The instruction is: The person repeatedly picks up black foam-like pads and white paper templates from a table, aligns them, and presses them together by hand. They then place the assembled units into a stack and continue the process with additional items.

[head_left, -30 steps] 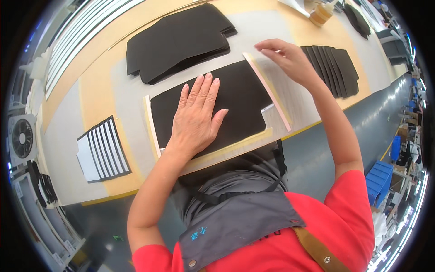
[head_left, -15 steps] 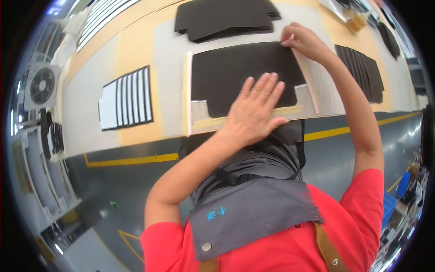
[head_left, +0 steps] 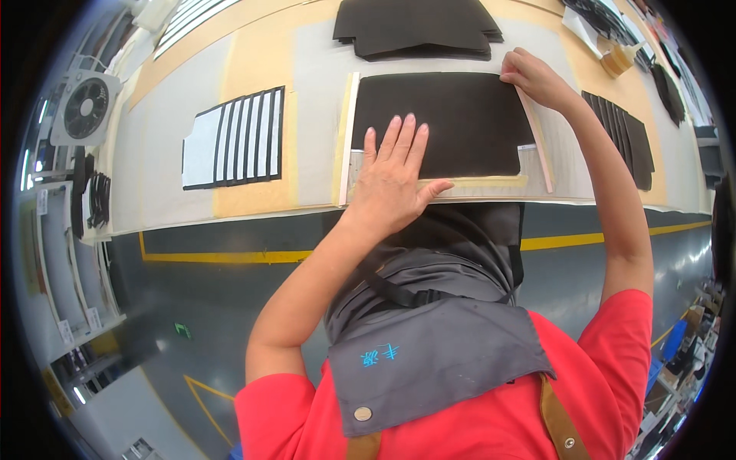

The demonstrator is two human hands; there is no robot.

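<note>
A black fabric panel (head_left: 452, 115) lies flat on the worktable (head_left: 253, 61), framed by pale strips along its left, near and right sides. My left hand (head_left: 395, 180) presses flat on the panel's near left part, fingers spread. My right hand (head_left: 533, 77) rests at the panel's far right corner, fingertips pinching or pressing the top end of the pale right strip (head_left: 535, 138). Whether it grips the strip is unclear.
A stack of black panels (head_left: 418, 27) lies beyond the flat one. A white sheet with black stripes (head_left: 234, 138) is to the left, a fan (head_left: 86, 107) farther left. More black pieces (head_left: 625, 134) are fanned out at the right. The table's near edge runs by my apron.
The view has shifted so the table sits higher and the panel looks squarer. My left hand has slid toward the panel's near left; my right hand stays at the far right corner.
</note>
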